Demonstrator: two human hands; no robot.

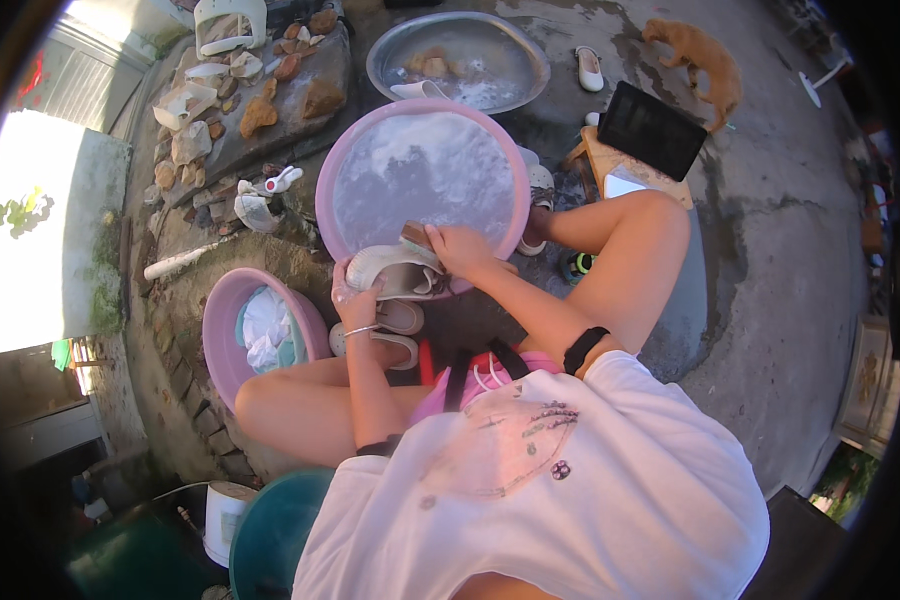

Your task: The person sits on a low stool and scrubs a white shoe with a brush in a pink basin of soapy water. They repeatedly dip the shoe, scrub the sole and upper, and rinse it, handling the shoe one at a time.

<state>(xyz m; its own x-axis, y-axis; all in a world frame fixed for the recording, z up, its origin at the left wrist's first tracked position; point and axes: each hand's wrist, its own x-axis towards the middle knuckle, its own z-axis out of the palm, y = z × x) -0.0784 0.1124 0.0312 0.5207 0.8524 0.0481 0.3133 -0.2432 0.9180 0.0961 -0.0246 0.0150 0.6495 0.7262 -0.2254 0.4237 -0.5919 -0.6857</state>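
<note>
My left hand (355, 294) grips the end of a white shoe (390, 271), which is held over the near rim of a pink plastic basin (520, 202) of sudsy water. A wooden-backed scrub brush (417, 236) is in my right hand (457, 251), against the shoe's upper side; its bristles are mostly hidden. The shoe's opening faces towards me. Beyond the pink basin stands a wide metal basin (541, 60), with cloudy water, a brownish thing and part of a white item in it.
A smaller pink tub (221, 337) with white and teal cloth stands at the left. On the right, a black tablet (652, 131) rests on a wooden stool (596, 154), with a white shoe (589, 69) and an orange cat (701, 64) beyond. Rocks (259, 112) lie upper left.
</note>
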